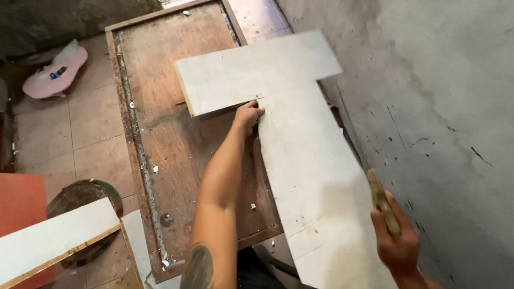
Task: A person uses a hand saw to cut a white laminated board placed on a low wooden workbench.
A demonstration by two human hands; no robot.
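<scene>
— Item one, the tile?

— Pale grey L-shaped tile point(310, 160), lying across the brown wooden bench point(171, 134), its long leg running beside the grey wall point(428, 107) (hardly any room on that side).

— Left hand?

— My left hand point(247, 115), fingers curled at the tile's inner corner, touching the cut edge.

— Right hand?

— My right hand point(396, 243), closed around a wooden handle point(381, 200), at the tile's wall-side edge.

— Open room?

— Bare bench left of the tile; tiled floor point(91, 128) beyond, with a pink object point(53, 75) well apart.
</scene>
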